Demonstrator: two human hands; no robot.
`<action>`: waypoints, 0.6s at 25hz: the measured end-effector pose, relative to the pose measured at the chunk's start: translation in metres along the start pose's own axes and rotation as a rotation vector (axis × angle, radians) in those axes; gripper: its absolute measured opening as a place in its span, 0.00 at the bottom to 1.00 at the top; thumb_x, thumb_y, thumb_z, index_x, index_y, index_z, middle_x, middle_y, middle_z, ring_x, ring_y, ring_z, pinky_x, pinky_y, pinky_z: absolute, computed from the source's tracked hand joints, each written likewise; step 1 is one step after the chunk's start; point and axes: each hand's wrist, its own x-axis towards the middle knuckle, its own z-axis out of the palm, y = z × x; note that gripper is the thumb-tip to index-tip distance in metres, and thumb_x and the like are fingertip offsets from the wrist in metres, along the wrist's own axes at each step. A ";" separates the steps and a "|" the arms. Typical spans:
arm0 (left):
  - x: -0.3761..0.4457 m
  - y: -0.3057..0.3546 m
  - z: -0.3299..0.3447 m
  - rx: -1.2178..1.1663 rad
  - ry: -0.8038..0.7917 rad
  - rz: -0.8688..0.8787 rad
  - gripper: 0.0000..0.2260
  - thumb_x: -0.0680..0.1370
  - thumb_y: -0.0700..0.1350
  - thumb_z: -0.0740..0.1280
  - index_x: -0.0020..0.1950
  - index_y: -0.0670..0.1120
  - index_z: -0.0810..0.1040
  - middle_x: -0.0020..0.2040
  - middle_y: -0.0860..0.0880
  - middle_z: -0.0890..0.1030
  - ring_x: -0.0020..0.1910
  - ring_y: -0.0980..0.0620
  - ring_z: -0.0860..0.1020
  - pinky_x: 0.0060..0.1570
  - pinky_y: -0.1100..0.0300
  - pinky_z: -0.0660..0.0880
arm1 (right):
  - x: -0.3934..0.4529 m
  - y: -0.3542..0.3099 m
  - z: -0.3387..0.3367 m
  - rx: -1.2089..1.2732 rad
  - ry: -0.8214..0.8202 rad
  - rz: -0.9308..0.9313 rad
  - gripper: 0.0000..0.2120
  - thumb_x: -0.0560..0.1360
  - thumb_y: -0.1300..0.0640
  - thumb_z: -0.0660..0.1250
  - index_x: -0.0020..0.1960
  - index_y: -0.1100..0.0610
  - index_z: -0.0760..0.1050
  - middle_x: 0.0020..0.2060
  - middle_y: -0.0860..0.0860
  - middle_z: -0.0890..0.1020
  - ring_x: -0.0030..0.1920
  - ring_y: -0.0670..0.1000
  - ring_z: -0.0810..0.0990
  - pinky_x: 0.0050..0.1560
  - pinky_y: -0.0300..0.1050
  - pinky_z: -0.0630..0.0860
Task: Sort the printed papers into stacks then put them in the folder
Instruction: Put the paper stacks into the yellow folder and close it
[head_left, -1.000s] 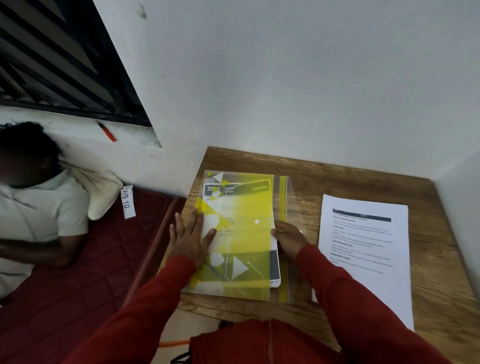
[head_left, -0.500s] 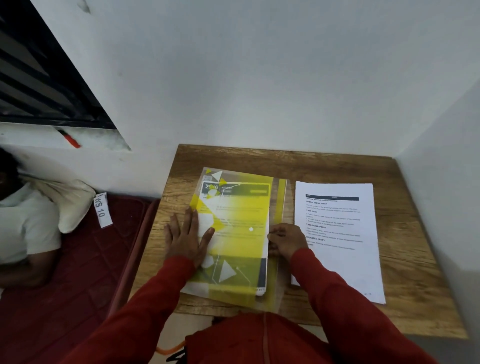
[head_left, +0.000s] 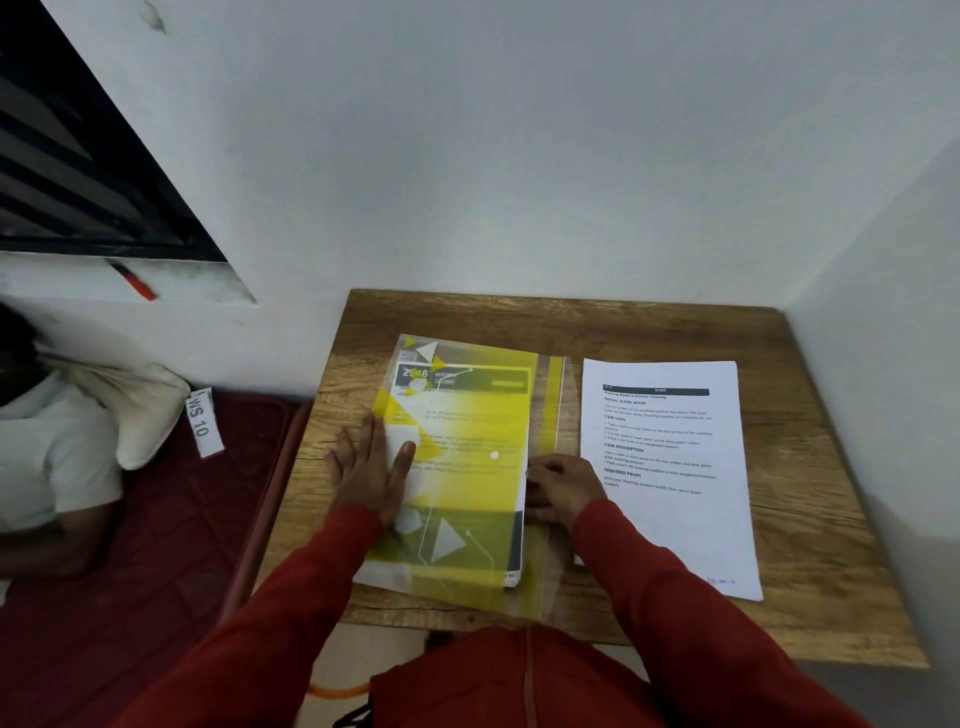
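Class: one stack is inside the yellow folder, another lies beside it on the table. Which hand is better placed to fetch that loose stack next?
The right hand: it sits at the yellow folder's open edge, touching the loose stack. The left hand lies flat on the folder's far side.

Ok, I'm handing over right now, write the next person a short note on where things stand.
Left hand lies flat on the yellow folder, pinning it to the table. Right hand, fingers curled, works at the folder's open right edge.
Done: one stack of printed papers shows through the folder's cover, inside it.
Left: the white stack lies on the table, right of the folder, and is not yet in it.
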 end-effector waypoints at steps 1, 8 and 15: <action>0.000 0.000 -0.001 -0.006 -0.003 -0.004 0.43 0.70 0.73 0.35 0.80 0.50 0.42 0.80 0.52 0.41 0.77 0.45 0.34 0.74 0.44 0.33 | 0.000 0.000 0.001 -0.026 -0.011 0.005 0.06 0.75 0.66 0.68 0.51 0.60 0.78 0.47 0.61 0.84 0.46 0.61 0.84 0.39 0.54 0.83; 0.003 -0.001 -0.003 -0.001 -0.026 -0.014 0.44 0.69 0.73 0.34 0.80 0.49 0.44 0.80 0.53 0.40 0.77 0.44 0.35 0.74 0.45 0.33 | 0.001 0.004 -0.009 -0.043 0.106 -0.024 0.07 0.72 0.70 0.70 0.46 0.59 0.78 0.45 0.61 0.84 0.40 0.57 0.84 0.33 0.47 0.81; 0.002 0.000 -0.005 -0.019 -0.040 0.002 0.45 0.69 0.73 0.34 0.80 0.48 0.44 0.80 0.52 0.41 0.77 0.44 0.35 0.73 0.44 0.32 | 0.001 0.003 0.012 -0.031 -0.006 -0.023 0.05 0.74 0.72 0.67 0.47 0.64 0.77 0.37 0.60 0.83 0.29 0.53 0.83 0.29 0.46 0.80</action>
